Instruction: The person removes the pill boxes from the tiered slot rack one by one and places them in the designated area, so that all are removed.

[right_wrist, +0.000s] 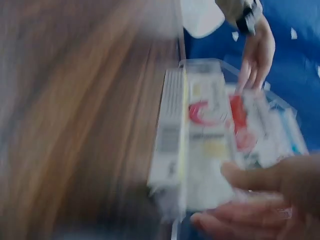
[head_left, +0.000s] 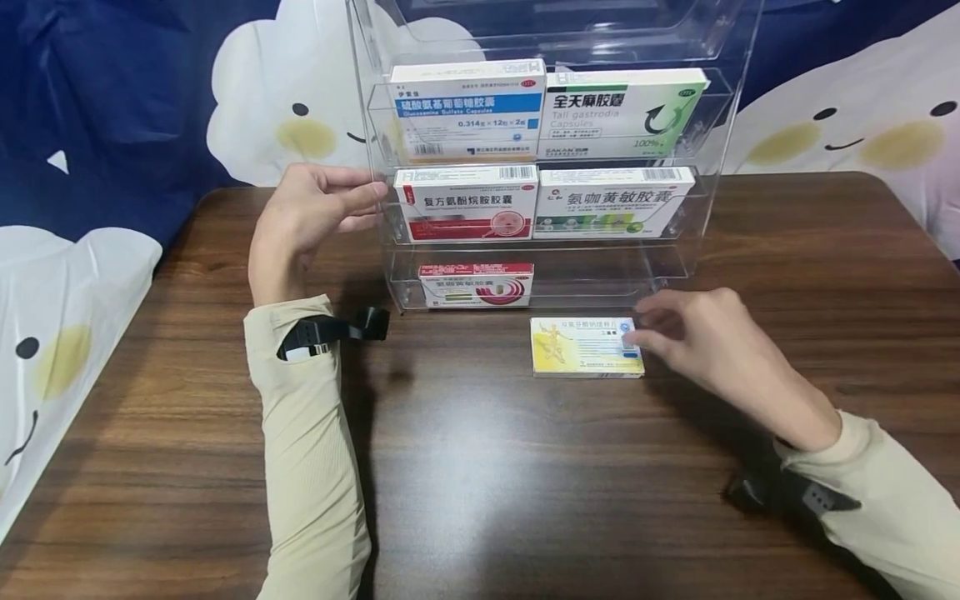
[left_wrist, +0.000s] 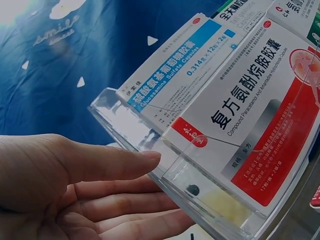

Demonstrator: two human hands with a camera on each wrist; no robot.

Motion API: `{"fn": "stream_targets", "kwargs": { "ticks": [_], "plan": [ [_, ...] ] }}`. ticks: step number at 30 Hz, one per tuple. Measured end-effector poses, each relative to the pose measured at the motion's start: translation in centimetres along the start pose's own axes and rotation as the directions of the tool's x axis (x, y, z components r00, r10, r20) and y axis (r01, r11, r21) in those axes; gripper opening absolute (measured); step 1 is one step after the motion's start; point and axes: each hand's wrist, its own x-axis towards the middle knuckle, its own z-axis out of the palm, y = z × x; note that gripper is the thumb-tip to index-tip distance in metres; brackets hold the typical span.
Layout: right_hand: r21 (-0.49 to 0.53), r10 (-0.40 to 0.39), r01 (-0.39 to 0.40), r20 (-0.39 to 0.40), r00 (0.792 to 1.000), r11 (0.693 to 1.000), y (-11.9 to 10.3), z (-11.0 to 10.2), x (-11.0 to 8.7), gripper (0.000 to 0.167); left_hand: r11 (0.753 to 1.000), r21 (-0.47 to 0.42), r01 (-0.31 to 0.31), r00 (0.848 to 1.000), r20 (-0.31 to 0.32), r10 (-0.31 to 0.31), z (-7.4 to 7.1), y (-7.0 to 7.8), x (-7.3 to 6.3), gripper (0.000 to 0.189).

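At its right end, a yellow-and-white medicine box point(head_left: 587, 346) is held between the thumb and fingers of my right hand point(head_left: 705, 350), just in front of the display rack's bottom tier. The right wrist view is blurred, with the thumb over a pale box face. My left hand point(head_left: 315, 212) is at the left side of the clear display rack point(head_left: 592, 287). In the left wrist view its thumb point(left_wrist: 125, 164) touches the side panel, with the other fingers extended along the outside. Beside it stands a red-and-white medicine box point(head_left: 468, 204) in the middle tier.
A small red-and-white box point(head_left: 477, 287) sits at the bottom tier's left. The middle tier's right holds a green-and-white box point(head_left: 611, 204). Above are a blue-striped box point(head_left: 468, 112) and a green box point(head_left: 622, 117). The wooden table point(head_left: 465, 467) meets a blue patterned cloth point(head_left: 112, 100).
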Motion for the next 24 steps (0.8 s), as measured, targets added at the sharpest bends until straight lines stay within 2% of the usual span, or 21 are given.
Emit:
{"fn": "stream_targets", "kwargs": {
  "ticks": [1,2,3,5,6,11,20,24],
  "plan": [
    [-0.083,-0.130,0.126,-0.042,0.991,0.989,-0.5,0.3,-0.2,0.036,1.000,0.002,0.000,1.000,0.002,0.000,0.0,0.0,0.0,0.045],
    [-0.126,-0.250,0.242,-0.052,0.967,0.962,-0.8,0.6,-0.3,0.039,1.000,0.005,-0.001,1.000,0.002,0.001,0.0,0.1,0.0,0.045],
    [-0.142,-0.335,0.327,-0.031,0.942,0.934,-1.1,0.9,-0.4,0.042,1.000,0.009,-0.005,1.000,0.002,0.005,0.0,0.1,0.0,0.044],
    [-0.159,-0.426,0.425,0.029,0.904,0.891,-1.5,1.4,-0.4,0.047,1.000,0.014,-0.013,1.000,0.001,0.013,0.0,0.0,-0.1,0.043],
    [-0.170,-0.445,0.446,0.049,0.894,0.879,-1.6,1.7,-0.4,0.047,1.000,0.012,-0.015,1.000,0.001,0.015,0.1,0.0,-0.1,0.043],
    [-0.211,-0.457,0.458,0.055,0.888,0.864,-1.4,2.3,-0.1,0.042,1.000,0.004,-0.024,1.000,-0.006,0.024,0.1,0.0,-0.1,0.041],
    [-0.242,-0.434,0.431,0.044,0.900,0.869,-0.9,2.5,0.1,0.040,0.999,0.021,-0.043,0.999,0.016,0.043,0.1,-0.2,-0.3,0.043],
    [-0.250,-0.460,0.451,0.026,0.888,0.857,-0.6,2.6,0.5,0.041,0.998,0.031,-0.045,0.999,0.011,0.045,0.0,-0.1,-0.3,0.043]
  ]
}}
